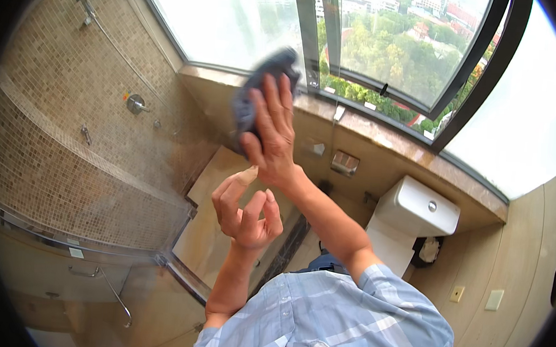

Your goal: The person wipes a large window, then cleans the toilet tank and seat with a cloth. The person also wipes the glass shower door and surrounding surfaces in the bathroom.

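A dark grey-blue cloth lies under the palm and fingers of my right hand, which is stretched out ahead of me. The cloth's upper end is blurred. It seems to be pressed flat on clear shower glass, though the contact itself is hard to make out. Lower and nearer to my chest, my left hand is raised with curled fingers, set apart, and nothing between them. Its fingertips come just below my right wrist in the picture. Behind both hands show the shower floor and the low wall under the window.
An open window sash stands above a stone sill. To the right is a white toilet cistern, with a dark bin beside it. Shower fittings, including a mixer valve, project from the mosaic wall. A metal towel bar shows lower left.
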Motion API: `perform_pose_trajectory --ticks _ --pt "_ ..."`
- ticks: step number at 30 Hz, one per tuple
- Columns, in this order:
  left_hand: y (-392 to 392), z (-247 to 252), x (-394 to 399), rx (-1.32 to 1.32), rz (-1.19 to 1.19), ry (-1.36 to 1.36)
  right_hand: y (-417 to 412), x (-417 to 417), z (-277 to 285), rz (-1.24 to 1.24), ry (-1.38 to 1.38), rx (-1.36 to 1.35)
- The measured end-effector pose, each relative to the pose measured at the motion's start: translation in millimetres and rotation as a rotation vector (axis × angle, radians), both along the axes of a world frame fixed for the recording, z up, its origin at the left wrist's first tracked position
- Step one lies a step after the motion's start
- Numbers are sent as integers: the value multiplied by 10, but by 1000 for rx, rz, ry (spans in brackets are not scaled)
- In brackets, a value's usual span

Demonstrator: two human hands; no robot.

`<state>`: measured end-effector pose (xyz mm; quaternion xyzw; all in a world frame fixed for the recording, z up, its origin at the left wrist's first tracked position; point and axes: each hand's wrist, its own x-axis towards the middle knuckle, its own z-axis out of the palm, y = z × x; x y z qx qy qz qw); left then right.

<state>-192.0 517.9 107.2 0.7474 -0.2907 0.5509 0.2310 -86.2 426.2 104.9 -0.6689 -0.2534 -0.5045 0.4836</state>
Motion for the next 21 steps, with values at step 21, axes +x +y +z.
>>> perform_pose_trajectory --ticks 21 --pt "-631 -128 880 -31 121 -66 -906 1767 -2450 -27 729 594"
